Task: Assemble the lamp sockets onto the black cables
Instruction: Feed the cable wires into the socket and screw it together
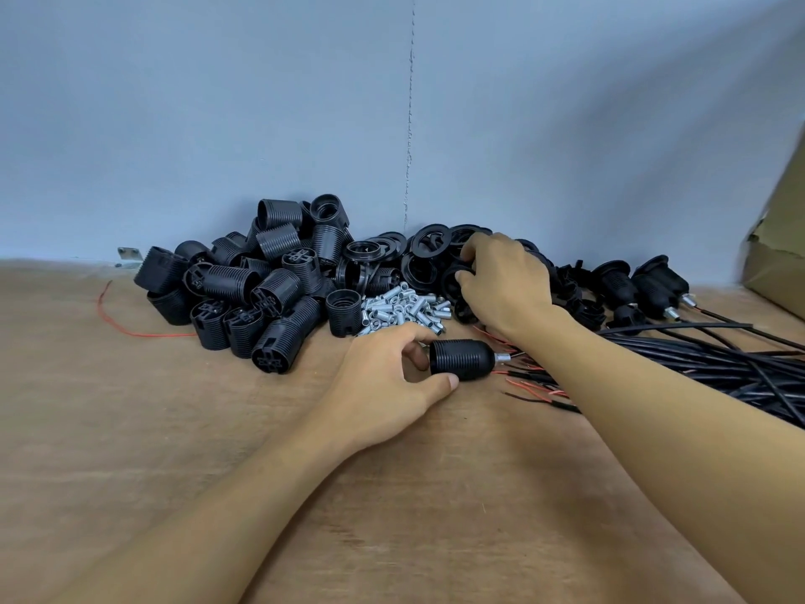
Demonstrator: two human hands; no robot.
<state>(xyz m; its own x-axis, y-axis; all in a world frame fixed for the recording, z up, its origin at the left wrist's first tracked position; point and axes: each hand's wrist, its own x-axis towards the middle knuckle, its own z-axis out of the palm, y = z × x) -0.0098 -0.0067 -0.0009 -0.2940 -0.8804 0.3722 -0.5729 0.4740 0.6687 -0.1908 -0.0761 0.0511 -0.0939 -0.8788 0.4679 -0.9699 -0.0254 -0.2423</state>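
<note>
Gripping black ribbed plastic socket (464, 359) with my left hand (383, 385) on open wooden tabletop (174, 429) | right hand (501, 281) pinching black plastic ring (451, 279), fingertips half buried

Black ribbed sockets (244, 294) left of the silver metal sleeves (400, 309); black cables (718, 364), red wires (536, 390) to their right; tan tabletop (130, 429), blue-grey wall (218, 102) behind.

cables (718, 372) cropped rightward, box (779, 237), seemingly cardboard, cropped

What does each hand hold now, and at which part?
The left hand grips a threaded socket at its wide end. The right hand pinches a black ring by its rim.
</note>
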